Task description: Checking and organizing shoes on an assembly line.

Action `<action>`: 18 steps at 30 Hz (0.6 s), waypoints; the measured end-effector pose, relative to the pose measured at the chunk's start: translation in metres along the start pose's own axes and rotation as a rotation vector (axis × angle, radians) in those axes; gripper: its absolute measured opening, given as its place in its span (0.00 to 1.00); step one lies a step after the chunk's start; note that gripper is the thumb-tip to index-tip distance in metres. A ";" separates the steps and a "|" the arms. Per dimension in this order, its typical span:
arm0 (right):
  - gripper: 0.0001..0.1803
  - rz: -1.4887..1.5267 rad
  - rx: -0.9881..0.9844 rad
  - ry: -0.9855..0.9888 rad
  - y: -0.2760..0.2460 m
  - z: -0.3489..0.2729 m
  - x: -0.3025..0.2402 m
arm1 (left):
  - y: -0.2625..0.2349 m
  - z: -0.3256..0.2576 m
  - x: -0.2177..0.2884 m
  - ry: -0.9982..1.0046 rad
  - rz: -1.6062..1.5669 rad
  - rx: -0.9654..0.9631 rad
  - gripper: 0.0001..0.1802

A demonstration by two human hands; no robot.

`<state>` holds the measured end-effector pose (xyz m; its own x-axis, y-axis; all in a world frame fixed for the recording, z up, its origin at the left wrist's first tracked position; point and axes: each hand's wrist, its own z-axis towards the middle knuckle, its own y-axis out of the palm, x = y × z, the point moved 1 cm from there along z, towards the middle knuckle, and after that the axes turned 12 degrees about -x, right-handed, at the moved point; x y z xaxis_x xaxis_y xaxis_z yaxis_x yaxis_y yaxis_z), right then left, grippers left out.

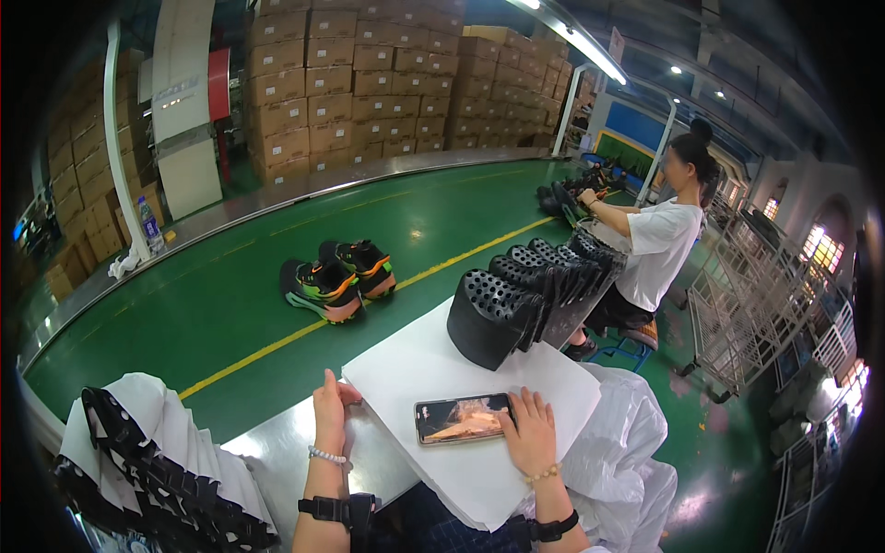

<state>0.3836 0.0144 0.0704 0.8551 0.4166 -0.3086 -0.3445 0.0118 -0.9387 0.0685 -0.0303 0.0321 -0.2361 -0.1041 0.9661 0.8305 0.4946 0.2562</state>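
Two hands lay flat, fingers loose, gripping nothing: left hand touched the near-left edge of the white paper stack, right hand rested on it, beside the phone. Black perforated trays stood beyond. Probably paused before peeling the top sheet; that needed a pinched corner.
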 end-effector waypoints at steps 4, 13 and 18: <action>0.27 -0.017 -0.005 0.006 0.001 -0.003 0.004 | -0.003 0.001 -0.003 -0.036 0.016 -0.013 0.37; 0.26 -0.024 0.004 -0.012 0.009 -0.006 0.004 | -0.004 -0.004 -0.004 -0.016 0.004 0.020 0.40; 0.28 0.002 -0.025 0.006 0.006 -0.003 0.005 | 0.000 -0.002 -0.003 -0.044 -0.008 0.065 0.40</action>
<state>0.3868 0.0141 0.0631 0.8569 0.4110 -0.3111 -0.3363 -0.0118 -0.9417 0.0702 -0.0315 0.0295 -0.2662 -0.0707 0.9613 0.7941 0.5492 0.2603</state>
